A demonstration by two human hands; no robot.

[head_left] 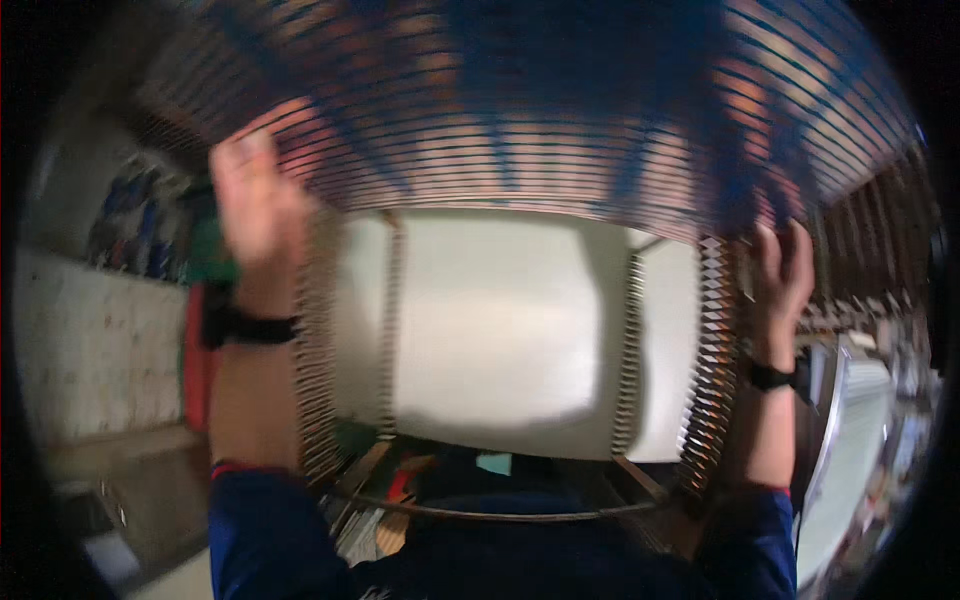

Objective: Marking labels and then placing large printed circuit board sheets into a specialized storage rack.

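Note:
Across the top spreads a wide slatted panel (420,150), dark blue and pinkish orange, smeared by motion. My left hand (262,205) is at its left edge, blurred; some fingers seem to pass behind the slats. Over on the right, my right hand (785,265) meets the panel's lower right edge, part of its fingers showing between slats. Both hands appear to grip the panel by its sides. Below it stands a rack with notched uprights (712,340) around a pale white surface (500,320).
A thin curved bar (500,515) crosses the rack's near side, close to my body. At left are a pale board wall (100,340) and something red (200,350). A light framed panel (845,450) leans at right, beside blurred clutter (905,450).

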